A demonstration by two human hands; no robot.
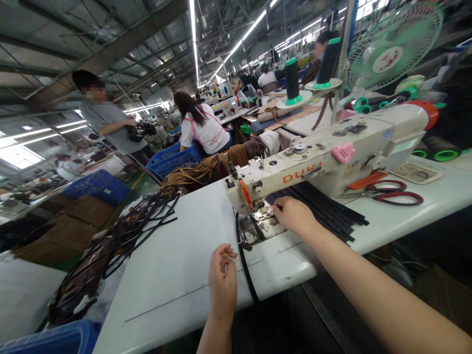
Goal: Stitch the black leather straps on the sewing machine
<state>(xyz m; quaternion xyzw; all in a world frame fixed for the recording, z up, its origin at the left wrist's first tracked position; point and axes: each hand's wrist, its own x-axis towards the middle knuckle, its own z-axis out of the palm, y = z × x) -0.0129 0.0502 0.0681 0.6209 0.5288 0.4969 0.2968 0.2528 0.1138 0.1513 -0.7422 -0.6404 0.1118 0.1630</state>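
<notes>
A white sewing machine (302, 164) with orange lettering stands on the pale table. My right hand (294, 214) is beside its presser foot (262, 211), fingertips pinched together; whatever lies between them is too small to make out. A narrow black strap (246, 268) runs from under the machine head over the table's front edge. Just left of that strap, my left hand (222, 275) hovers with fingers loosely bent and apart, holding nothing visible. Behind my right wrist, a bundle of black strips (332, 211) lies beneath the machine arm.
Red-handled scissors (400, 192) rest at the right near a small tray (416, 173). Long black straps (147, 216) hang over the table's left edge. Thread cones (292, 83) and a green fan (393, 49) stand behind. Co-workers and a blue crate (177, 162) are beyond.
</notes>
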